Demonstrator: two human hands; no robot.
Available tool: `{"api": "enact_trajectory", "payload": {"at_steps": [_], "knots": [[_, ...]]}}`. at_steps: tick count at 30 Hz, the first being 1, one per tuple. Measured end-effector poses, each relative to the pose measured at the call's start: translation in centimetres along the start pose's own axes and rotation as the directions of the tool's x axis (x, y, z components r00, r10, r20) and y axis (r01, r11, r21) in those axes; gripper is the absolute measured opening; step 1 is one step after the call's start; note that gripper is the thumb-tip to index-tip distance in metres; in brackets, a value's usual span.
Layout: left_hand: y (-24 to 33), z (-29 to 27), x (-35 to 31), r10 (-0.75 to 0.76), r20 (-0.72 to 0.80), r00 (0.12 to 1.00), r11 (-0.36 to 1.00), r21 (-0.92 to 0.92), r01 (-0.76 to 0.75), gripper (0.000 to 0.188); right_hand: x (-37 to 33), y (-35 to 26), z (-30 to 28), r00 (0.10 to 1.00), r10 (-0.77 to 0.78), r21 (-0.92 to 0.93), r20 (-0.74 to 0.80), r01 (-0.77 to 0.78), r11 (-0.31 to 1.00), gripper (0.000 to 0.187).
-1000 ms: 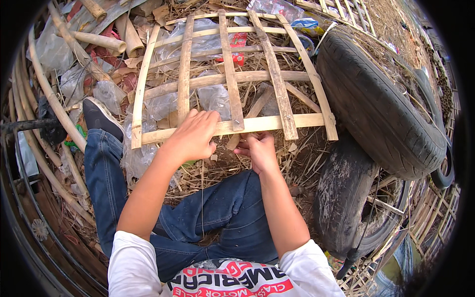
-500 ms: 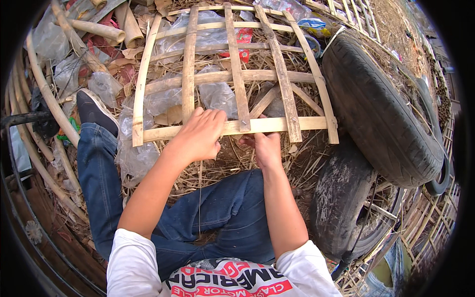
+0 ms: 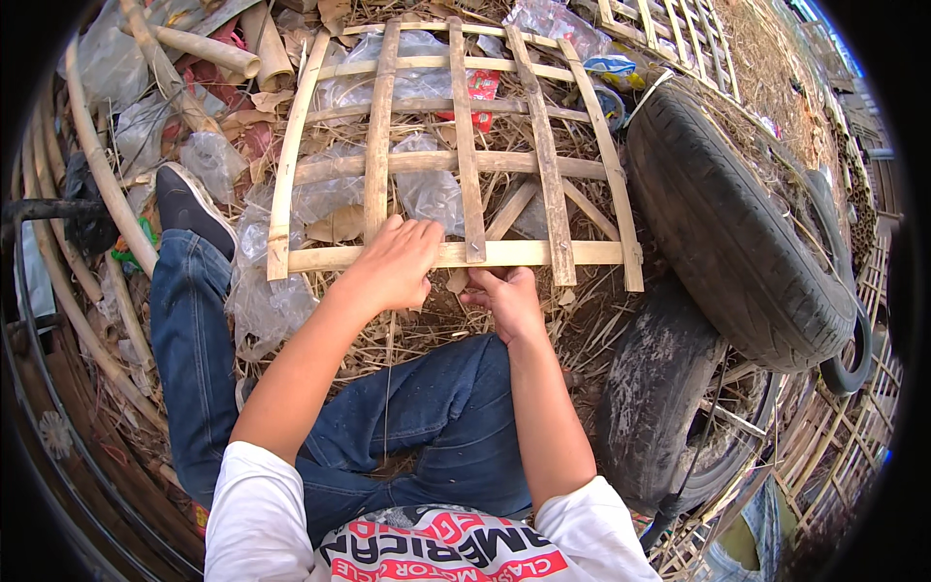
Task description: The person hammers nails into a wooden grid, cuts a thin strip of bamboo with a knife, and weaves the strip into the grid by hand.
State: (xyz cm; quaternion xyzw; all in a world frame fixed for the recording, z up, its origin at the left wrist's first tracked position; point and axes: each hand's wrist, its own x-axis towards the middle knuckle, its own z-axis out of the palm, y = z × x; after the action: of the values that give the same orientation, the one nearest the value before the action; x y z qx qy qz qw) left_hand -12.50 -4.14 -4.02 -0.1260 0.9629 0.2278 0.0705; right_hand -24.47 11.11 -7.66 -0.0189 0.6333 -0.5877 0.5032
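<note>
A curved lattice panel of split bamboo strips [image 3: 320, 259] lies in front of me, its slats crossing in an open grid. My left hand [image 3: 396, 260] wraps over the near crosspiece, left of the middle slat, with the knuckles up. Just below that crosspiece, by the lower end of the middle slat, is my right hand [image 3: 507, 306]. Its thumb and fingers are drawn together in a pinch, and whatever may be between them is too small to make out. A nail-like dot shows where the middle slat meets the crosspiece.
Two worn tyres [image 3: 732, 223] lean at the right. Bamboo poles [image 3: 102, 165] curve along the left, with a dark metal frame beside them. Plastic sheets [image 3: 272, 296], dry leaves and straw litter the ground. Another bamboo lattice [image 3: 674, 34] lies at the far right.
The panel's right end has shifted left and dipped slightly. My right hand has moved a little left and down, its fingers now showing below the crosspiece. My left hand keeps its grip.
</note>
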Motion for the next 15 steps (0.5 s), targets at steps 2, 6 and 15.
{"api": "enact_trajectory", "payload": {"at_steps": [2,6,15], "knots": [[-0.1,0.3,0.0,0.011,-0.005,1.0,1.0,-0.002,-0.011,0.047,-0.8,-0.2,0.1,0.996,0.088,0.071,0.035,-0.09,0.993,0.032],[-0.2,-0.1,-0.1,0.029,-0.013,0.999,0.999,-0.028,-0.03,0.051,-3.2,-0.3,1.0,0.981,0.169,0.112,0.093,-0.179,0.978,0.034],[-0.1,-1.9,0.0,0.036,0.032,0.999,0.999,-0.022,-0.035,0.053,-6.9,0.0,1.5,0.999,0.014,0.195,0.032,-0.02,0.981,0.039]]}}
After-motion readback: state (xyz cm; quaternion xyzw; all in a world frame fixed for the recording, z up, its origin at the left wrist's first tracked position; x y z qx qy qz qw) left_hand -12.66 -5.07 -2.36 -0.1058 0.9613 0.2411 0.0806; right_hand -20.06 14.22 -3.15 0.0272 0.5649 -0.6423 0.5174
